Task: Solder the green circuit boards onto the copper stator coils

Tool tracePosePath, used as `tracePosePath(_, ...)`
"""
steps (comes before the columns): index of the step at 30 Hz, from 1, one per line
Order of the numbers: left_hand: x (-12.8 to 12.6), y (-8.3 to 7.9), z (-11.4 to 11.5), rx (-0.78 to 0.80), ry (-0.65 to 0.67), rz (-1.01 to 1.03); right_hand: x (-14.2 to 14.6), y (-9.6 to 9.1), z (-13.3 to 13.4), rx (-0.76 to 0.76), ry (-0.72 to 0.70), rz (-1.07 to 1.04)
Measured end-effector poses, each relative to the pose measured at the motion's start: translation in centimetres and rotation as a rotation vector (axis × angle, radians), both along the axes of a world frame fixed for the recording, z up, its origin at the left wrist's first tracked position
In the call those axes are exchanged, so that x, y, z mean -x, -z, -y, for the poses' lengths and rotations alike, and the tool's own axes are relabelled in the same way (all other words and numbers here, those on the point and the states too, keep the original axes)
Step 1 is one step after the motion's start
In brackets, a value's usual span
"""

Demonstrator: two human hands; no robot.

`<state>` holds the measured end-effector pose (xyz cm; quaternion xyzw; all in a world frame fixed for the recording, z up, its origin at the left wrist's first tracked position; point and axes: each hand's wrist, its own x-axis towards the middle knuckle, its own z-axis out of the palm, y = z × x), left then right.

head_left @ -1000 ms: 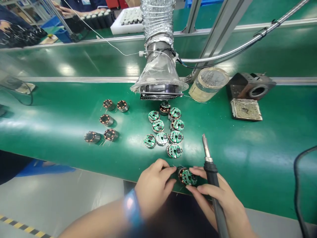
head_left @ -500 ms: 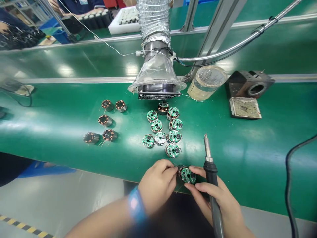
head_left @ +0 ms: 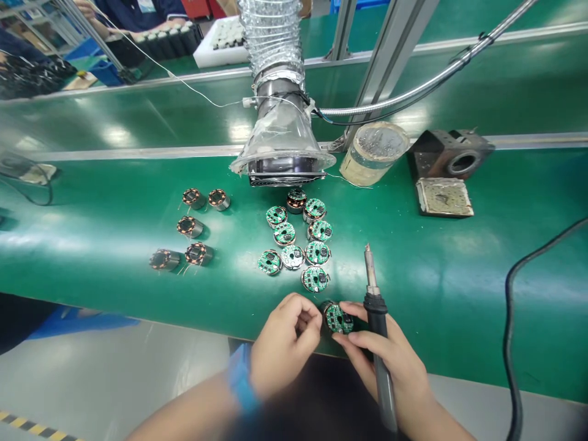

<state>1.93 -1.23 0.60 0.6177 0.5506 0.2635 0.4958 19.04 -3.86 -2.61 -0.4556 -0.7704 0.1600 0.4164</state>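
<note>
Where two bare hands meet, head view: a board-topped motor core [head_left: 339, 318] sits near the front edge of a green counter [head_left: 413, 275], its circuit board facing up toward the camera.
Right hand [head_left: 383, 346]: thumb and fingers pinch the motor core from its right side, while a soldering iron [head_left: 377, 312] lies across the hand, tip pointing away from the person.
Left hand [head_left: 289, 340]: fingers curl, tips pressed together just beside the core's left side; whether they grip a fine wire cannot be told.
Left wrist: a blue band [head_left: 243, 380] circles it.
Boards: nine similar capped cores [head_left: 293, 257] cluster beyond the hands, below a clear fume hood [head_left: 285, 138].
Copper: five uncapped cores [head_left: 190, 226] stand at left, loose wire ends showing.
Far right: a cloudy cylinder [head_left: 374, 153] leans near a dark iron stand [head_left: 459, 153] with a worn sponge [head_left: 444, 197] at its front.
</note>
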Motion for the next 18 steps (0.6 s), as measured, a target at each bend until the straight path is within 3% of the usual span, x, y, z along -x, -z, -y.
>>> tracePosePath(3, -0.4, 0.5, -0.1, -0.046, -0.085, 0.096, 0.0, -0.1, -0.1, 0.004, -0.006, 0.008)
tracePosePath(8, -0.9, 1.2, 0.4, -0.264, -0.178, 0.099, 0.0, -0.2, 0.0, -0.003, -0.002, 0.008)
tracePosePath(10, -0.6, 1.1, 0.5, -0.43, -0.101, 0.007, 0.0, -0.3, 0.0, -0.003, 0.004, 0.013)
tracePosePath(13, 0.2, 0.6, 0.2, -0.602, 0.133, -0.212, 0.1, -0.3, 0.1, 0.007, 0.02, 0.016)
tracePosePath(16, 0.9, 0.3, 0.0, -0.573, 0.235, -0.272, 0.2, -0.2, 0.1, 0.003, 0.036, 0.011)
tracePosePath(18, 1.0, 0.5, -0.1, -0.451, 0.161, -0.162, 0.3, -0.1, 0.1, 0.0, 0.043, 0.007)
